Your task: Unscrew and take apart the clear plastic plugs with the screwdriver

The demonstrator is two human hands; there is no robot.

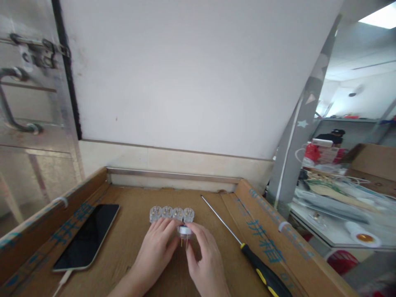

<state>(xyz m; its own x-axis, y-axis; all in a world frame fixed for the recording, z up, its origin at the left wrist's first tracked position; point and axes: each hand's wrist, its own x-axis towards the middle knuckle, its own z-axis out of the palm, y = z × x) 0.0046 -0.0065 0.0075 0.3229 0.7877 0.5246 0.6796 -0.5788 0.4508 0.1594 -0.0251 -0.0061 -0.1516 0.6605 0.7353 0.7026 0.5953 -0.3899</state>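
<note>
Both my hands meet over the cardboard surface around one small clear plug (pixel 185 235) with a white band and thin metal pins pointing down toward me. My left hand (pixel 159 243) grips it from the left, its fingertips close to the row behind. From the other side, my right hand (pixel 206 251) pinches the plug between thumb and fingers. Just beyond my fingers, several similar clear plugs (pixel 172 212) stand side by side in a row, metal parts showing inside. Their lower edges are partly hidden by my fingers.
A phone (pixel 88 237) with a white cable lies at left. At right rests a long screwdriver (pixel 247 249) with a black and yellow handle. Raised cardboard edges (pixel 278 231) border the surface. Farther right are a cluttered table (pixel 328 231) and a person (pixel 331 137) in the background.
</note>
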